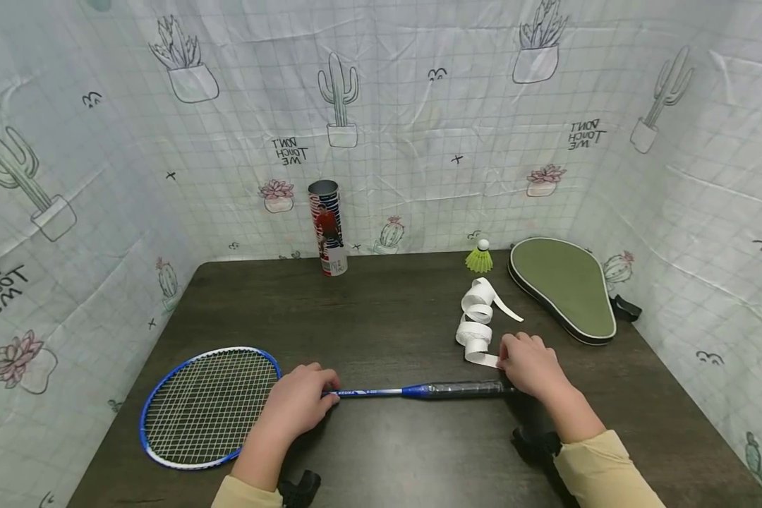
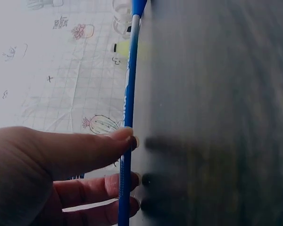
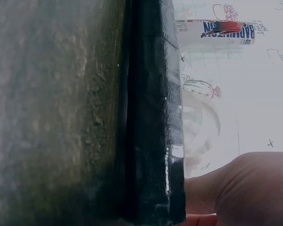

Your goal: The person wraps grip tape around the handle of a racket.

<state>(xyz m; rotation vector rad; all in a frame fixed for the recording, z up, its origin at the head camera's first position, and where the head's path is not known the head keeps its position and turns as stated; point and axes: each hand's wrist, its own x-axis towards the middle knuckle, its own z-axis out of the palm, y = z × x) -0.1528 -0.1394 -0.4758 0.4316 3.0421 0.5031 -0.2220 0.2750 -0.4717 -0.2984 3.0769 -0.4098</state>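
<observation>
Left grip [image 1: 301, 398] is drawn nearly together, the slim shaft of the racket [image 1: 209, 409] pinched between thumb and fingers just beside the strung head. Right grip [image 1: 533, 367] is bent down, fingertips closed on the near end of the tape [image 1: 476, 333]; how firmly, I cannot tell.

Pale cloth [image 1: 406, 120] printed with potted cacti and lettering hangs behind and along both sides. Before it stands the dark wood-grained bench [image 1: 381, 317]. Across its near part lies the racket, blue-and-white head to the left, dark handle [image 1: 460, 389] to the right, the handle's end just under the right grip. An olive case [image 1: 565, 282] with a light rim and black side lies flat at the far right, its narrow end pointing toward the near side. Upright by the back edge, left of the middle, is the tube [image 1: 328, 229], its hollow top showing. White tape sits in loose curls between handle and shuttle [image 1: 479, 261], a second tail stretching right toward the case. Yellow-green and white-tipped, the shuttle stands tip up near the back edge, just left of the case.
</observation>
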